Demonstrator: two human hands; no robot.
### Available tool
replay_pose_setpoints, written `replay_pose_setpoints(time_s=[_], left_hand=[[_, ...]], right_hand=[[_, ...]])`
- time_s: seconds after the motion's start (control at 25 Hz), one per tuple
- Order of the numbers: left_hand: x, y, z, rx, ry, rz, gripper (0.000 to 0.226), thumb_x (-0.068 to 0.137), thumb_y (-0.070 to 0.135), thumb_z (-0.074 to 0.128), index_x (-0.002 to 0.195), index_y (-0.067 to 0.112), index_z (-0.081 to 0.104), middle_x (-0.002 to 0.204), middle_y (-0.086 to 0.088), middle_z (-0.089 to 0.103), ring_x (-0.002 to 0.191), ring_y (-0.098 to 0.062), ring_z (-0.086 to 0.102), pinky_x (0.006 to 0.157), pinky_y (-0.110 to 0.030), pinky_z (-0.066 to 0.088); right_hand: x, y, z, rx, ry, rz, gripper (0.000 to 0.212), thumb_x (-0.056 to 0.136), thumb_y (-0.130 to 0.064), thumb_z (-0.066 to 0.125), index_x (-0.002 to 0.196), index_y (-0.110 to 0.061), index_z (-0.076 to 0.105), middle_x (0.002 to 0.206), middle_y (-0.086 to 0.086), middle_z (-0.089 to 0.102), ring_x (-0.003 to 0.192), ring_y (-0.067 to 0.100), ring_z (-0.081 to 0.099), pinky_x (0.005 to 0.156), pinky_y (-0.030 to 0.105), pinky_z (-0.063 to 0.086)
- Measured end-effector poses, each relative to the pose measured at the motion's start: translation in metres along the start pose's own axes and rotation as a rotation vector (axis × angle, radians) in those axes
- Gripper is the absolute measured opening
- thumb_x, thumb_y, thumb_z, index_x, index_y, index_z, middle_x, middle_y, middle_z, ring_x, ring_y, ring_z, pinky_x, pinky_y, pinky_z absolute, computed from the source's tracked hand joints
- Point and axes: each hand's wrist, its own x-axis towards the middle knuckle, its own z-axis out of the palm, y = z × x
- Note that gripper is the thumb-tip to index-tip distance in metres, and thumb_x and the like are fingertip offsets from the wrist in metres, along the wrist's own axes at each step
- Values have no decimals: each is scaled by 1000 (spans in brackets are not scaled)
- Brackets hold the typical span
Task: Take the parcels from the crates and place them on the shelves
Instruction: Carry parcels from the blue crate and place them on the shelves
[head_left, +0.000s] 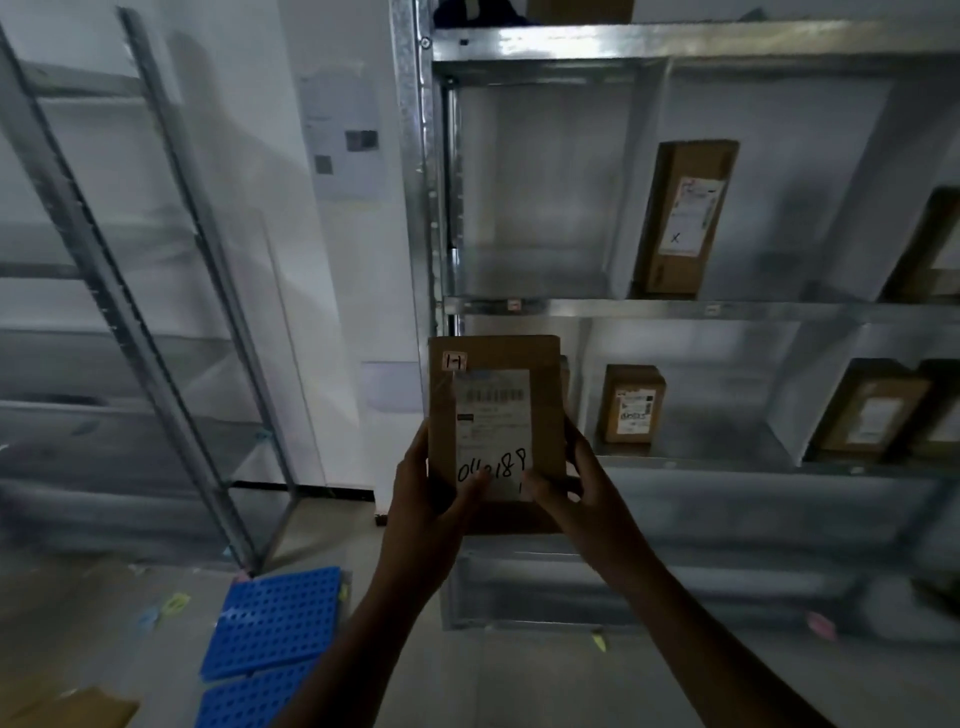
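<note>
Parcel (493, 395), brown carton, held upright in the air before the left post of the shelving. Its bottom edge is hidden behind the palms; the handwritten digits are partly covered and the print is blurred. Left hand (431, 499) wraps the left edge, thumb on the white label (493, 431). Right hand (582, 493) clasps the lower right edge. Blue perforated panels (275, 618) lie on the floor lower left, cut by the frame. Beyond, metal shelving (675, 309) carries a tall carton (685, 218) above and a small carton (631, 402) below. More cartons at far right are cropped.
</note>
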Motion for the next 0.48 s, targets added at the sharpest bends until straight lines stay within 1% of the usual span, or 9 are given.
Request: replay_pose_setpoints(time_s=[0.08, 0.12, 0.2, 0.24, 0.32, 0.36, 0.4, 0.48], left_hand=[[14, -15, 12, 24, -18, -20, 65, 90, 33, 71, 141, 57, 39, 133, 18, 61, 122, -6, 63, 88, -26, 59], [23, -23, 17, 46, -26, -24, 66, 91, 32, 71, 145, 51, 38, 136, 14, 59, 124, -7, 61, 90, -30, 60], [40, -37, 21, 102, -26, -33, 70, 92, 34, 71, 151, 42, 35, 142, 7, 52, 128, -9, 57, 94, -37, 60], [52, -43, 23, 126, -15, -36, 73, 91, 38, 72, 153, 42, 33, 144, 7, 47, 128, -6, 55, 94, -36, 60], [81, -50, 26, 161, 11, -21, 76, 89, 42, 72, 154, 42, 30, 144, 9, 41, 125, 5, 50, 89, -23, 59], [98, -52, 27, 161, 17, -5, 77, 90, 41, 72, 154, 41, 30, 145, 11, 40, 127, 6, 48, 88, -20, 58], [116, -52, 27, 143, 18, 22, 77, 90, 39, 72, 154, 39, 29, 146, 11, 41, 130, 2, 48, 90, -24, 58], [155, -51, 25, 74, 13, 97, 78, 93, 37, 70, 156, 38, 25, 150, 10, 44, 136, -11, 50, 97, -41, 58]], right_hand=[[9, 11, -11, -16, 15, 11, 81, 86, -60, 68, 152, -57, 22, 148, -15, 51, 130, 15, 58, 90, 29, 60], [16, 16, -14, -18, 23, 15, 84, 84, -65, 68, 153, -56, 22, 148, -15, 51, 130, 14, 57, 90, 28, 60], [30, 24, -18, -28, 36, 18, 92, 78, -75, 68, 155, -54, 22, 148, -17, 51, 131, 12, 56, 93, 30, 59], [41, 27, -21, -36, 44, 14, 96, 74, -79, 66, 155, -54, 21, 147, -20, 51, 131, 10, 55, 95, 32, 58], [68, 28, -24, -46, 63, -6, 99, 70, -85, 64, 154, -57, 21, 144, -27, 52, 130, 4, 54, 97, 33, 58], [85, 26, -25, -44, 72, -17, 98, 69, -85, 65, 153, -58, 22, 142, -29, 53, 129, 2, 55, 95, 31, 58], [103, 23, -25, -37, 83, -28, 96, 70, -82, 67, 153, -58, 24, 141, -30, 53, 129, 1, 55, 92, 27, 59], [142, 14, -27, -30, 114, -54, 93, 73, -74, 71, 153, -56, 27, 140, -31, 53, 128, -2, 54, 89, 21, 57]])
